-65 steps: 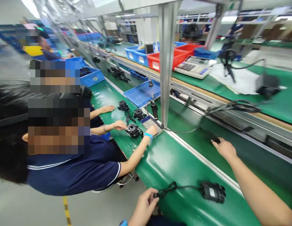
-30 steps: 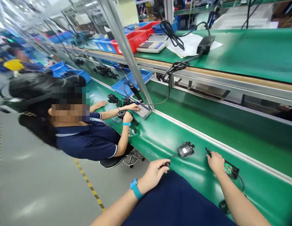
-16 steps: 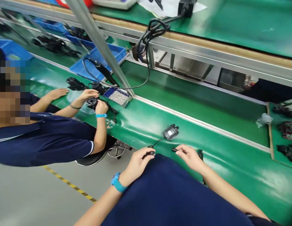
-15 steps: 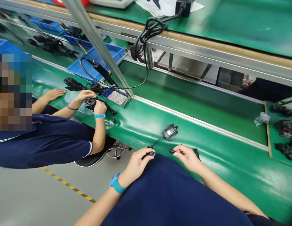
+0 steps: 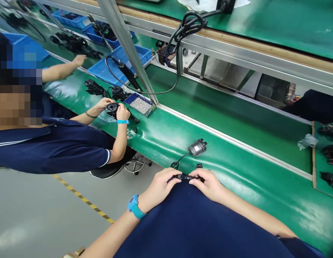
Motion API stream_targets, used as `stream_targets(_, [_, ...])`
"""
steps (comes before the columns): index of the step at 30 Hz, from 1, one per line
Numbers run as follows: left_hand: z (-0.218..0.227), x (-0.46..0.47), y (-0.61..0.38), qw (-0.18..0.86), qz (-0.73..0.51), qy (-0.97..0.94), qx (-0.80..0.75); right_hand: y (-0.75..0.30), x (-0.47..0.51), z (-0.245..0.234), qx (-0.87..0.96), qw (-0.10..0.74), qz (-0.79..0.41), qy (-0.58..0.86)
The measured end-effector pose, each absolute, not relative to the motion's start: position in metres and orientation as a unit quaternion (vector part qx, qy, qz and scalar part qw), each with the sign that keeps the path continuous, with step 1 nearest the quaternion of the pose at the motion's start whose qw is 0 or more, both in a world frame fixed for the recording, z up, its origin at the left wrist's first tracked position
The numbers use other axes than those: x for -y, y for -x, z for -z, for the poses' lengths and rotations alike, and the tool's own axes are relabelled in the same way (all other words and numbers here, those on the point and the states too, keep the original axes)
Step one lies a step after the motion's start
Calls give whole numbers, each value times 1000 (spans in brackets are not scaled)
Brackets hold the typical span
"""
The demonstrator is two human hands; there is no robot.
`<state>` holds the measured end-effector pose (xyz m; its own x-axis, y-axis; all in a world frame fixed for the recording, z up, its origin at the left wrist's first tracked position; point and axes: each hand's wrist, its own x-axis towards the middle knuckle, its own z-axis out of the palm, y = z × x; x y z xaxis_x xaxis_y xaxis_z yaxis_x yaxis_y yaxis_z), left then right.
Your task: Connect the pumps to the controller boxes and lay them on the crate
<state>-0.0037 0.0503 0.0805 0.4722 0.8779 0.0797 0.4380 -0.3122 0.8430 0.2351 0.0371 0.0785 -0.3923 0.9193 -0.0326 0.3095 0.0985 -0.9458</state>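
Between thumb and fingers, my left hand pinches a black cable connector. My right hand pinches a second black connector, held end to end with the first at the table's front edge. Whether the two ends are joined I cannot make out. Just beyond my hands, a black boxy device with a white label lies on the green table mat. Its thin cable runs down toward my left hand. Part of another black item shows behind my right fingers.
To the left, a co-worker's hands hold a round black part. Near them stands a tray of small metal pieces. A metal post and a hanging cable rise beyond. Clear plastic lies at right.
My right hand has moved left toward my left hand, bringing the two connectors together. The view has shifted slightly. Another person's hand at far left has lifted off the table.
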Motion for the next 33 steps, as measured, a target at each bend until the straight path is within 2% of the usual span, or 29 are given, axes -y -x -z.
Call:
stream_targets(6, [-74, -45, 1, 350, -258, -796, -422, -236, -31, -77, 706, 306, -448, 455])
stream_targets(10, [-72, -42, -1, 307, -252, -819, -414, -237, -24, -72, 753, 324, -352, 452])
stream_targets(14, [-72, -40, -5, 251, -236, -857, -383, -239, -18, -71, 806, 302, -258, 439])
stream_targets(21, [-75, -40, -16, 186, -224, -883, -367, -242, -11, -73, 830, 293, -186, 437])
stream_targets(26, [-69, -39, -19, 255, -225, -868, -362, -248, -14, -72, 834, 277, -237, 414])
stream_targets(29, [-71, -39, -23, 232, -234, -874, -357, -250, -15, -70, 791, 304, -297, 440])
stream_targets(33, [-79, -43, -28, 214, -239, -888, -331, -250, -12, -68, 798, 343, -281, 408])
